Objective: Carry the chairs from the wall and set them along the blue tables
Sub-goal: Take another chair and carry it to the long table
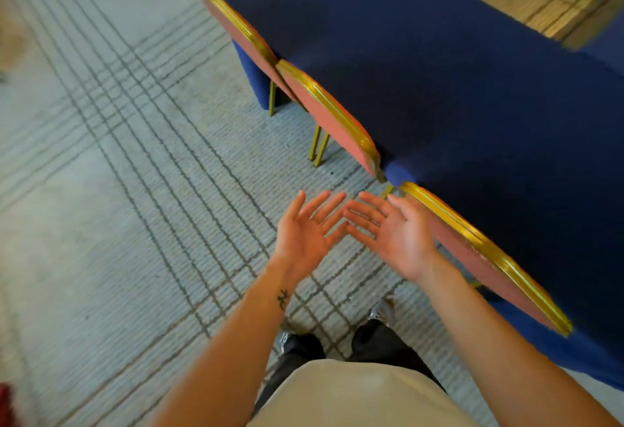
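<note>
A long blue table (456, 82) runs diagonally from the top centre to the lower right. Three chairs with pink backs and gold frames stand tucked against its near side: the far one (243, 38), the middle one (334, 119) and the near one (489, 264). My left hand (307, 230) and my right hand (391, 227) hang in front of me above the carpet, palms up, fingers spread and straight. Both hold nothing. The fingertips of the two hands almost meet. My right hand is just left of the near chair's back, apart from it.
Pale grey carpet (118, 224) with dark crossing lines spreads to the left and front. A second blue table edge (607, 44) shows at the upper right. Something red (5, 403) sits at the bottom left corner. My feet stand on the carpet below my hands.
</note>
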